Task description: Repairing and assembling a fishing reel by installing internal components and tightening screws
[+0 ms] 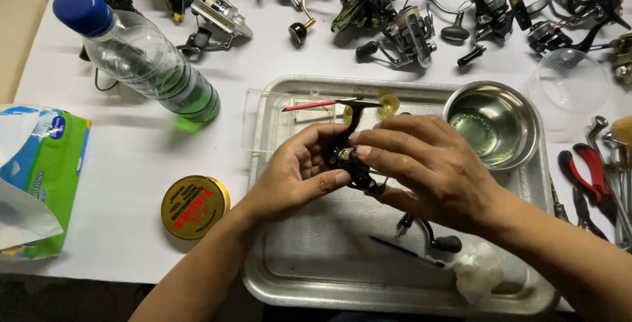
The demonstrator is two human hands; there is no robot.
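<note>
Reel body [345,157] between both hands' grip

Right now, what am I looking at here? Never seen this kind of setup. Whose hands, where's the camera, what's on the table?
There is no machine here: a person works with two bare hands, filmed by one camera worn on their head that looks down.

The left hand and right hand together hold a small black fishing reel body over a metal tray. In the tray sit a steel bowl, a reel handle, a thin brush and a white wad.

On the white table around it lie a clear bottle with a blue cap, a yellow tin, a tissue pack, red pliers and a row of fishing reels along the far edge.
</note>
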